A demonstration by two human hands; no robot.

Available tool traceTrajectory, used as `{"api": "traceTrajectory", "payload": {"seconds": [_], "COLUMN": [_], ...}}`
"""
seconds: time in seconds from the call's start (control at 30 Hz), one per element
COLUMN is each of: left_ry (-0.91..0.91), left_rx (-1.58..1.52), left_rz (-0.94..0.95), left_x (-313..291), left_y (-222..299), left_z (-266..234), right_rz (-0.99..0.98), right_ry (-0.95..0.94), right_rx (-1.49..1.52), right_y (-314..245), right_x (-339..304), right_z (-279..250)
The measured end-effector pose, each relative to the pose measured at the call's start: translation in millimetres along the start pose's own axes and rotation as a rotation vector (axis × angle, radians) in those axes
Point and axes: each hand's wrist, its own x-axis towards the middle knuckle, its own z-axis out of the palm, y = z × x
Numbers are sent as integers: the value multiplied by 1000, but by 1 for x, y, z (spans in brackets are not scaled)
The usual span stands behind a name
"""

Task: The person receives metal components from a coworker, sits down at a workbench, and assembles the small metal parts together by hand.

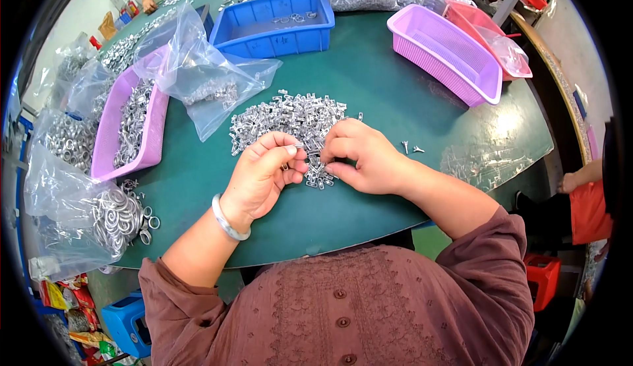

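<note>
A heap of small silvery metal pieces (290,112), rectangular and frame-like, lies on the green tabletop in front of me. My left hand (260,171), with a pale bangle (229,221) on its wrist, pinches one small metal piece (299,145) between thumb and forefinger at the heap's near edge. More metal shows by its curled lower fingers. My right hand (366,158) is closed at the heap's right side, fingertips down among the pieces; what they grip is hidden. Between the hands lies a small cluster of the same pieces (319,180).
Two small Y-shaped metal parts (412,148) lie right of my right hand. Around the table stand a blue bin (273,48), an empty-looking purple basket (442,69), a filled purple basket (153,135) and a plastic bag of rings (72,201). Another person's hand (150,3) is at the far left.
</note>
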Motion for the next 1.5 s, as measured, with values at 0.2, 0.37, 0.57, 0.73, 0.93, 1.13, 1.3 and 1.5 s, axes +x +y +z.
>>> {"api": "traceTrajectory", "payload": {"seconds": [0.2, 0.37, 0.57, 0.73, 0.93, 1.13, 1.3, 1.5], "left_ry": [-46, 11, -55, -55, -51, -48, -32, -28], "left_rx": [-98, 7, 173, 140, 114, 92, 84, 97], "left_rz": [33, -19, -123, -138, -141, -129, -149, -154], "left_x": [0, -1, -3, -4, -4, -2, -3, -4], "left_y": [3, -1, -5, -5, -4, -3, 0, -2], "left_z": [-4, -4, 4, 7, 5, 4, 6, 5], "right_rz": [-22, 184, 300, 234, 198, 177, 186, 129], "right_ry": [-20, 42, 66, 56, 60, 57, 53, 73], "right_rx": [-197, 187, 382, 388, 385, 367, 369, 308], "right_y": [-2, 2, -6, -5, -3, -3, -4, -6], "right_x": [1, 1, 4, 3, 2, 1, 1, 1], "right_z": [-1, -2, -1, 0, 1, 1, 0, 2]}}
